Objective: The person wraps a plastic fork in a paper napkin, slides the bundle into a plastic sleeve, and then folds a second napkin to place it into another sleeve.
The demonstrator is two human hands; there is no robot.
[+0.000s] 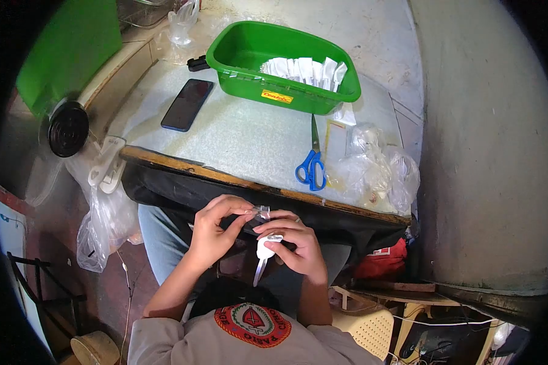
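My left hand (216, 226) pinches a small clear plastic piece (262, 212) between thumb and fingertips, over my lap just below the table edge. Beside it, my right hand (295, 246) has its fingers curled round a white bundle (269, 246) with a slim, pale plastic handle (259, 271) sticking out downward. The fingertips of this hand also reach up to the clear piece, so both hands meet at it. What the white bundle wraps is hidden.
A green basin (237, 82) on the table (237, 140) holds several white-wrapped pieces (304, 70). Nearer lie blue-handled scissors (311, 170), a dark phone (187, 104) and clear plastic bags (371, 170) at the right. A plastic bag (100, 225) hangs at the left edge, by a white clip (108, 164).
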